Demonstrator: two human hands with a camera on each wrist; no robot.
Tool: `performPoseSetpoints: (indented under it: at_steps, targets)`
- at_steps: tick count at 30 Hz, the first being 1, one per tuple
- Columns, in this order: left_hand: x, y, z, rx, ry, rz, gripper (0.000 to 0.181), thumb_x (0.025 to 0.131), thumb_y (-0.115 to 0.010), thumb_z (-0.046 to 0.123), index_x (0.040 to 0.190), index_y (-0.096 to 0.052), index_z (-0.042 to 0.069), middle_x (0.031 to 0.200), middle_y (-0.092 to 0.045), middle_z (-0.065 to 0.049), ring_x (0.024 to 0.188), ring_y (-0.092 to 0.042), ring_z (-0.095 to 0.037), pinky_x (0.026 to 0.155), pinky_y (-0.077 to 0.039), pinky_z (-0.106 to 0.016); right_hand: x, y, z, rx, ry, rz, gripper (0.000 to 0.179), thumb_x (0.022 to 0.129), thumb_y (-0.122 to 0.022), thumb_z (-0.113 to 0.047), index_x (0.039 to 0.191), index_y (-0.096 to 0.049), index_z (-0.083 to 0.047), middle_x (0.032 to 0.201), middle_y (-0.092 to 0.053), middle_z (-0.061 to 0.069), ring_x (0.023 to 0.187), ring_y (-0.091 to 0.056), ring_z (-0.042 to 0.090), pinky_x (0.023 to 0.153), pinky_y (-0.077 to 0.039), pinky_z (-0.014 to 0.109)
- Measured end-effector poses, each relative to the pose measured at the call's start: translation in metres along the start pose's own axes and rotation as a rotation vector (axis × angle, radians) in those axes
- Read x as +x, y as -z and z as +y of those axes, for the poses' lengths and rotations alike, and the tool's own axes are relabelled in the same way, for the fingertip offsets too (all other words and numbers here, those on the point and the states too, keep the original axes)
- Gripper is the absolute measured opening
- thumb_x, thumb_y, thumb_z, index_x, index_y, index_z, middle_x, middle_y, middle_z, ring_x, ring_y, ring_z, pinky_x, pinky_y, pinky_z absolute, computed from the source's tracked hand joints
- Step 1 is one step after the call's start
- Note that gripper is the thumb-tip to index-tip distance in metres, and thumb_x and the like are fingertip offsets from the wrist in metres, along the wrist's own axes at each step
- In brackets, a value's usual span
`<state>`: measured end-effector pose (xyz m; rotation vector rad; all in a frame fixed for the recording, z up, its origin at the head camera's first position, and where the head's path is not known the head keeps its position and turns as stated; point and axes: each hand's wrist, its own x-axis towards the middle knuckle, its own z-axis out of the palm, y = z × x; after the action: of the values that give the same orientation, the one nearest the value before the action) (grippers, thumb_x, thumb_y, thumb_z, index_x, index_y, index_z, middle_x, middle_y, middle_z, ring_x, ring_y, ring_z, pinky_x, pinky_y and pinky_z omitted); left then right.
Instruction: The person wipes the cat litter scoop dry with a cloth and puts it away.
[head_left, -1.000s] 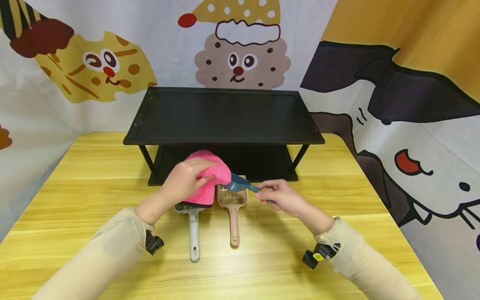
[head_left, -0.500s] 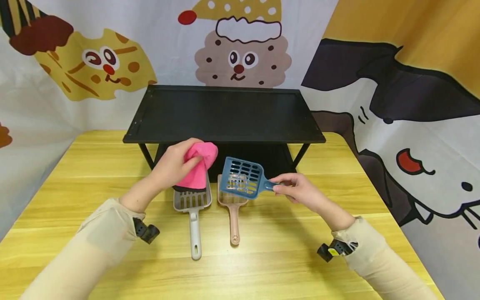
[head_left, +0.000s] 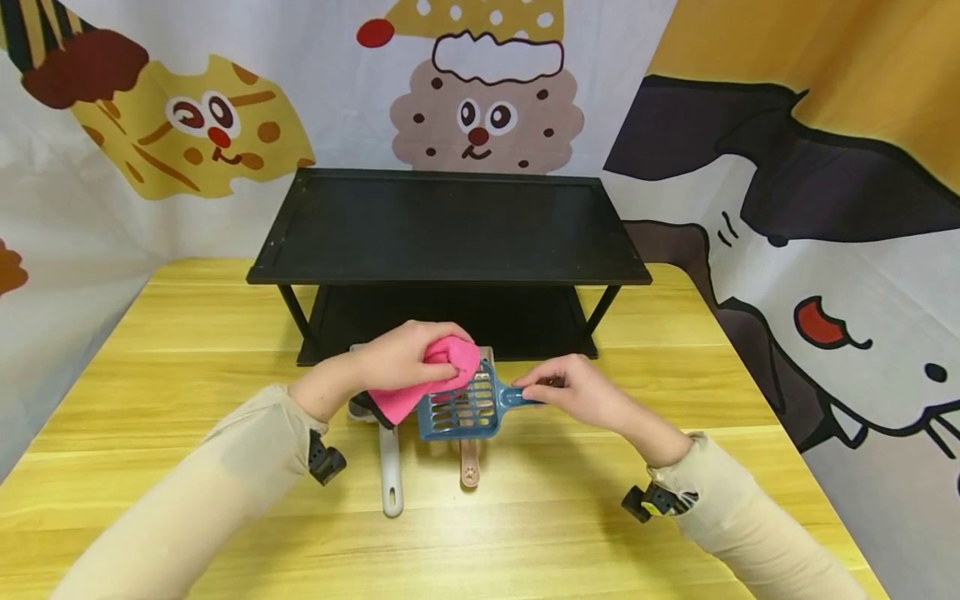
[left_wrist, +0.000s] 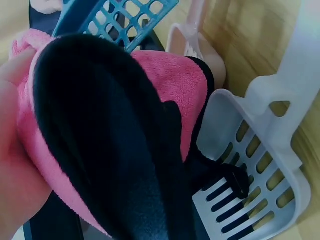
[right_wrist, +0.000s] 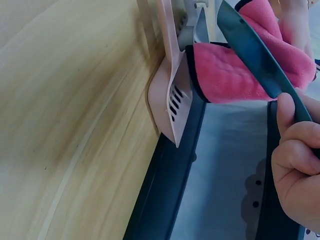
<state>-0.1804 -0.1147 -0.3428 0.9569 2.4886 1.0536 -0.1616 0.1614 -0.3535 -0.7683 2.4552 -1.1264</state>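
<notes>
My left hand point(head_left: 405, 360) grips a bunched pink cloth point(head_left: 405, 401) with a dark edge, pressed against the slotted head of a blue litter scoop point(head_left: 457, 421). In the left wrist view the cloth's dark underside point(left_wrist: 110, 125) hangs in front. My right hand point(head_left: 577, 392) pinches the blue scoop by its handle, the head pointing left. Under it on the table lies a pink-beige litter scoop point(head_left: 469, 467), its head mostly covered in the head view. A grey litter scoop point(head_left: 391, 475) lies to its left, its head partly behind the cloth and left hand.
Behind the scoops stands a black two-tier rack point(head_left: 450, 229), its lower shelf point(head_left: 525, 325) close to the scoop heads. The wooden table point(head_left: 540, 533) extends to both sides. A printed curtain point(head_left: 337, 100) hangs behind.
The left hand with the cloth has swung right and down from the grey scoop onto the blue scoop's head. The blue scoop has dropped lower and turned, its slotted face in view.
</notes>
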Motion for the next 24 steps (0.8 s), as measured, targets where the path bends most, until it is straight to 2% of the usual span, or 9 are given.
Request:
performPoseSetpoints:
  at_steps: [3, 6, 10, 14, 20, 24]
  targets:
    - [-0.001, 0.002, 0.001, -0.023, -0.006, -0.024, 0.046, 0.081, -0.063, 0.018, 0.126, -0.051, 0.012, 0.102, -0.061, -0.005, 0.083, -0.055, -0.016, 0.065, -0.052, -0.026, 0.0, 0.001, -0.001, -0.007, 0.013, 0.035, 0.016, 0.087, -0.064, -0.009, 0.097, -0.072, 0.0, 0.093, -0.071, 0.014, 0.067, -0.056, 0.007, 0.059, -0.05, 0.02]
    - [0.0, 0.002, 0.002, 0.026, -0.014, -0.013, 0.053, 0.079, -0.069, 0.023, 0.128, -0.05, 0.012, 0.108, -0.061, -0.003, 0.089, -0.055, -0.016, 0.07, -0.052, -0.025, 0.0, 0.002, -0.002, -0.014, 0.03, 0.053, 0.016, 0.086, -0.064, -0.009, 0.097, -0.072, 0.0, 0.09, -0.071, 0.013, 0.066, -0.055, 0.007, 0.058, -0.049, 0.02]
    - [0.004, 0.0, 0.002, 0.123, -0.046, 0.075, 0.043, 0.08, -0.073, 0.027, 0.119, -0.059, 0.014, 0.1, -0.065, 0.0, 0.082, -0.057, -0.013, 0.07, -0.051, -0.023, 0.0, 0.002, -0.004, -0.026, 0.041, 0.059, 0.016, 0.086, -0.064, -0.009, 0.097, -0.072, -0.001, 0.087, -0.071, 0.011, 0.064, -0.055, 0.01, 0.056, -0.046, 0.019]
    - [0.007, 0.001, 0.001, 0.104, -0.053, 0.142, 0.026, 0.086, -0.067, 0.02, 0.11, -0.064, 0.012, 0.088, -0.066, 0.0, 0.072, -0.056, -0.012, 0.064, -0.049, -0.024, 0.001, 0.002, -0.007, -0.058, 0.053, 0.075, 0.014, 0.085, -0.065, -0.009, 0.095, -0.073, -0.002, 0.085, -0.072, 0.009, 0.061, -0.054, 0.012, 0.054, -0.044, 0.018]
    - [0.01, 0.004, 0.001, 0.105, -0.031, 0.151, 0.022, 0.087, -0.065, 0.018, 0.109, -0.065, 0.012, 0.088, -0.067, 0.0, 0.073, -0.057, -0.013, 0.066, -0.049, -0.025, 0.001, 0.004, -0.004, -0.06, 0.064, 0.103, 0.014, 0.085, -0.066, -0.008, 0.094, -0.073, 0.0, 0.086, -0.072, 0.011, 0.063, -0.054, 0.006, 0.056, -0.046, 0.018]
    - [0.004, 0.01, 0.0, 0.075, -0.023, 0.143, 0.022, 0.088, -0.064, 0.015, 0.109, -0.065, 0.012, 0.091, -0.067, 0.0, 0.075, -0.057, -0.014, 0.067, -0.049, -0.026, -0.003, 0.009, -0.001, -0.022, 0.038, 0.116, 0.013, 0.085, -0.065, -0.006, 0.094, -0.072, 0.001, 0.086, -0.071, 0.013, 0.065, -0.057, 0.008, 0.058, -0.049, 0.02]
